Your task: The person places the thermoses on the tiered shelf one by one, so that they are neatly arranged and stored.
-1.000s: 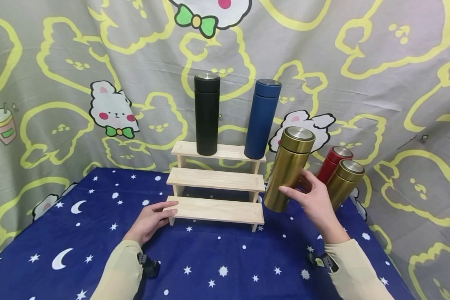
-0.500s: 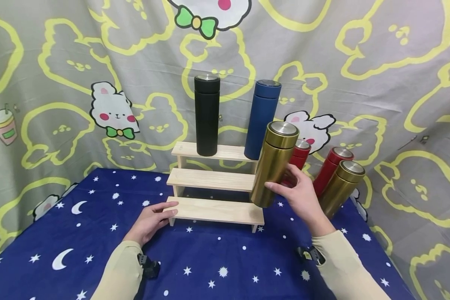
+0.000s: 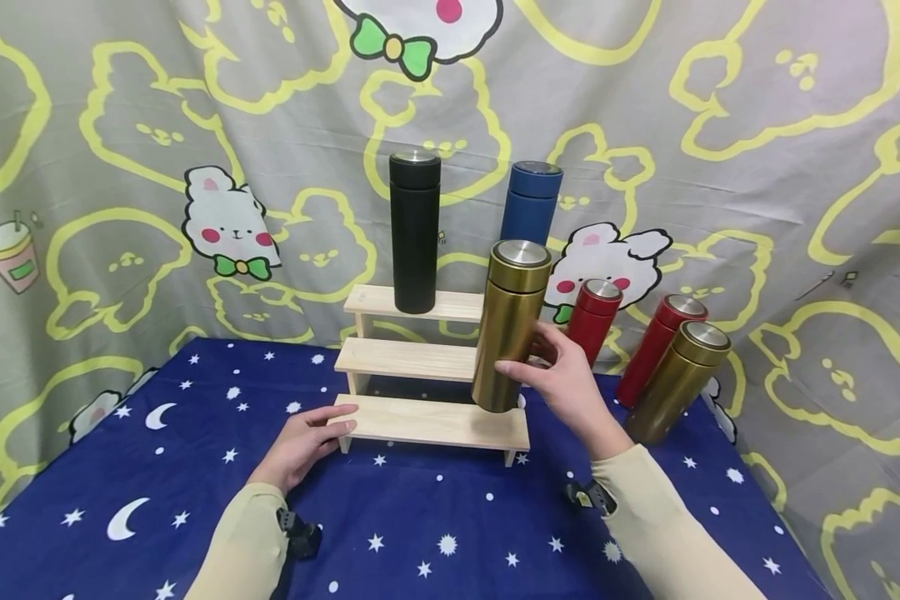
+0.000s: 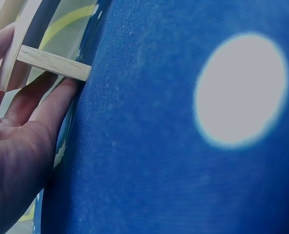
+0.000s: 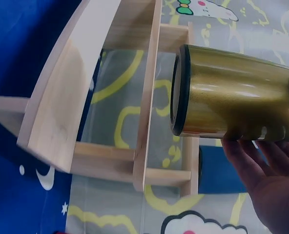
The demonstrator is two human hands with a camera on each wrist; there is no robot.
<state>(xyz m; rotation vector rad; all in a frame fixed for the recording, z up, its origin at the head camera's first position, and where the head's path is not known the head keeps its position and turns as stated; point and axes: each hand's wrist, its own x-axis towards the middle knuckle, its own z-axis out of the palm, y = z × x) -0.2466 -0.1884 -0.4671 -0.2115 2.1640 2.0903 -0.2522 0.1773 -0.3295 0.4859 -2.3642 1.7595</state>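
Observation:
My right hand (image 3: 566,383) grips a gold thermos bottle (image 3: 512,333) by its side, tilted slightly, in front of the right part of a three-step wooden display shelf (image 3: 412,417). In the right wrist view the bottle's dark-rimmed base (image 5: 181,92) is apart from the wood. My left hand (image 3: 303,442) holds the left end of the lowest step; in the left wrist view its fingers (image 4: 47,105) lie around the wooden leg (image 4: 56,64). A black thermos (image 3: 415,237) stands on the top step's middle. At that step's right end is a blue thermos (image 3: 532,200), partly hidden by the gold one.
Right of the shelf stand two red thermoses, the nearer-left one (image 3: 594,321) partly behind my right hand and the other (image 3: 660,350) beside a second gold thermos (image 3: 678,383). A blue star-patterned cloth (image 3: 405,533) covers the table; a patterned curtain (image 3: 307,125) hangs behind.
My right hand has carried the gold thermos leftward, from beside the shelf to in front of its right part. A red thermos formerly hidden behind it now shows. My left hand stays put.

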